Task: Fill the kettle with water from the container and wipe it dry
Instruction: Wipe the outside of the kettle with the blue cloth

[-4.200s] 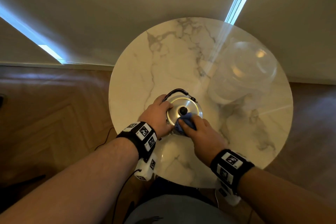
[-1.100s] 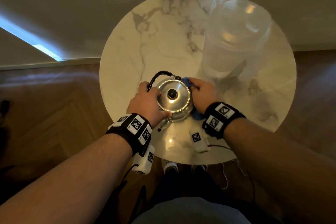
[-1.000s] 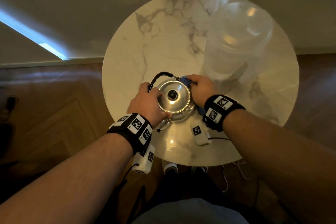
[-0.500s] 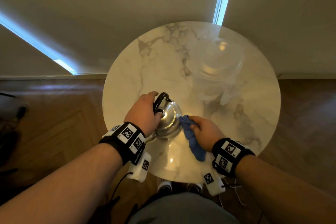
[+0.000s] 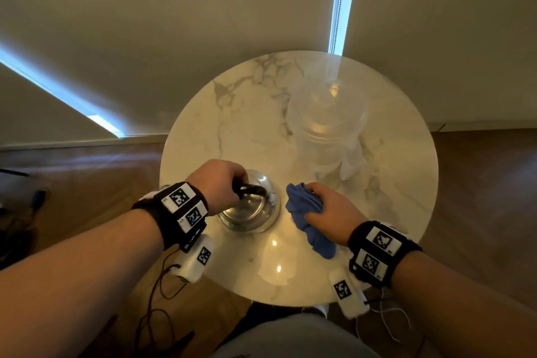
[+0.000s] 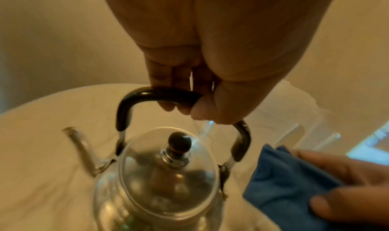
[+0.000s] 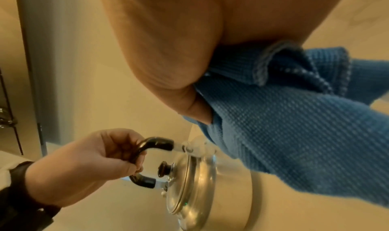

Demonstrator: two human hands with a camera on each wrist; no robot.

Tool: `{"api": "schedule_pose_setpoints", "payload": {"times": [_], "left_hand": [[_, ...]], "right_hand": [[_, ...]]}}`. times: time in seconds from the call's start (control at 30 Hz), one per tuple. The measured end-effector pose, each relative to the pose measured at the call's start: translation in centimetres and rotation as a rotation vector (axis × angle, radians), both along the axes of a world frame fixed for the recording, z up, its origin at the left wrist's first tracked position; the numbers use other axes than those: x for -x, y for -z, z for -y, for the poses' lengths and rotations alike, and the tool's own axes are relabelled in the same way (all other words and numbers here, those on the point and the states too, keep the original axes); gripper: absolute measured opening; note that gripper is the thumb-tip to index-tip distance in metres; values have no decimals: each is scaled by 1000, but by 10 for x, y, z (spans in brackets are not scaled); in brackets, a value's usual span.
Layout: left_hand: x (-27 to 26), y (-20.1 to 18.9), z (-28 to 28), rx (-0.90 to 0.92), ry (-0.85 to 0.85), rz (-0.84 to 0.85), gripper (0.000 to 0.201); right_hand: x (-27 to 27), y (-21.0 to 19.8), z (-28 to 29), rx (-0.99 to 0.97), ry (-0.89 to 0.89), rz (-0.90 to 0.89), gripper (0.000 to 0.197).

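A shiny steel kettle (image 5: 250,211) (image 6: 160,181) (image 7: 195,183) with its lid on stands at the near left of the round marble table (image 5: 250,125). My left hand (image 5: 220,184) (image 7: 94,161) grips its black arched handle (image 6: 160,95) (image 7: 147,143) from above. My right hand (image 5: 328,208) holds a bunched blue cloth (image 5: 305,212) (image 6: 282,183) (image 7: 294,123) just right of the kettle, a small gap away from it. The clear plastic water container (image 5: 325,131) stands at the back right of the table.
The table's near edge (image 5: 290,304) is close to my body, with wooden floor on both sides. A pale wall (image 5: 203,23) rises behind the table. Sensor cables (image 5: 157,299) hang from my wrists.
My left hand has moved from the kettle's side to its handle. My right hand has drawn the cloth off the kettle to the right. The view has tilted up.
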State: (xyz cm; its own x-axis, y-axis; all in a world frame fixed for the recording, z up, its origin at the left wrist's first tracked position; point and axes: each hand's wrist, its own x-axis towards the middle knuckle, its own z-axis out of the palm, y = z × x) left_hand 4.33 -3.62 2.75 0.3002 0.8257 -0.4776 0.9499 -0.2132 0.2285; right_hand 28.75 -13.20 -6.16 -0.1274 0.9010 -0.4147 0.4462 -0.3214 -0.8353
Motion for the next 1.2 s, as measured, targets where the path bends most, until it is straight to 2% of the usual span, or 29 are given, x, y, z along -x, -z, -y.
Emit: {"api": "schedule_pose_setpoints", "payload": {"times": [0.17, 0.33, 0.5, 0.67, 0.73, 0.8, 0.9, 1.0, 1.07, 1.1, 1.2], "left_hand": [[11, -7, -13, 8, 452, -163, 40], [20, -7, -22, 20, 810, -255, 48], [24, 1, -23, 15, 975, -244, 50], [38, 19, -25, -25, 986, -151, 48], [49, 25, -24, -114, 942, -27, 43], [65, 33, -19, -207, 749, 206, 40], [82, 47, -2, -175, 201, 520, 55], [88, 67, 13, 60, -258, 550, 81], [89, 78, 20, 185, -388, 558, 93], [89, 81, 22, 205, -407, 585, 93], [89, 86, 22, 211, -398, 643, 79]], "right_hand": [[4, 8, 6, 29, 39, 7, 35], [16, 16, 12, 59, 61, 33, 33], [31, 19, 13, 38, 85, 22, 31], [47, 21, 8, 24, 178, -16, 33], [55, 20, 5, 7, 205, -31, 31], [62, 22, 1, -15, 213, -8, 32], [71, 24, -6, -49, 258, 27, 24], [85, 18, -15, -163, 267, 113, 30], [97, 14, -18, -188, 184, 171, 39], [103, 15, -17, -176, 116, 187, 44], [114, 33, -5, -156, -48, 266, 55]]}}
